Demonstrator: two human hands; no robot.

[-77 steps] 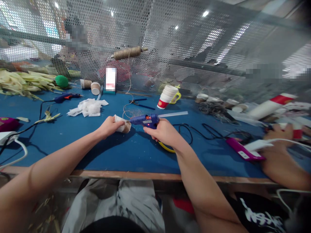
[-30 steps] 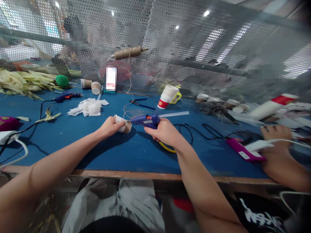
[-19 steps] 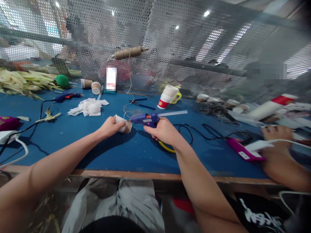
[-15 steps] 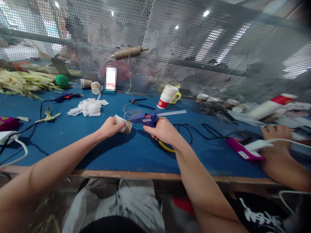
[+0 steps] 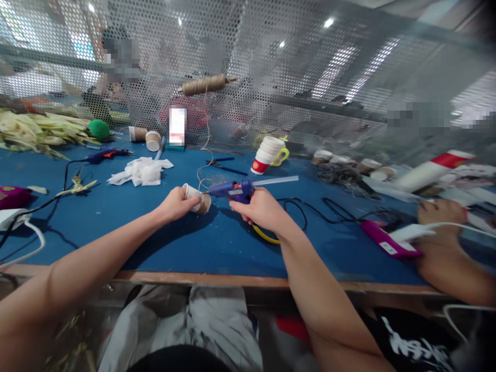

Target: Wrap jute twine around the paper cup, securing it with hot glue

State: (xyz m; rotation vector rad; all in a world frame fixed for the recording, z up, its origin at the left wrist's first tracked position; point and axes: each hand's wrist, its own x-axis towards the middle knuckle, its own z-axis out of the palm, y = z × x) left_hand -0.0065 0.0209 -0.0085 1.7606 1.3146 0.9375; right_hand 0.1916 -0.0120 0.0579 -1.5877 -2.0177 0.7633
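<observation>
My left hand (image 5: 176, 203) is closed around a white paper cup (image 5: 192, 192), tilted on its side, with brown twine wound about its right end. In my right hand (image 5: 259, 207) is a blue hot glue gun (image 5: 232, 191), a clear glue stick (image 5: 277, 180) poking out of its back. The gun's nozzle is at the cup's upper edge by the twine; whether it touches I cannot tell. A strand of twine (image 5: 206, 124) runs from the cup up to a spool (image 5: 204, 84) at the mesh.
Behind my hands are scissors (image 5: 227, 166), stacked paper cups (image 5: 266, 156) and crumpled white material (image 5: 141, 171). A second glue gun (image 5: 106, 155) lies left. A purple power strip (image 5: 389, 242) and a co-worker's arm (image 5: 445, 253) are at right. Perforated mesh (image 5: 271, 67) stands behind the blue table (image 5: 232, 253).
My hands, the cup and the glue gun have shifted very slightly to the right. Both grips stay the same.
</observation>
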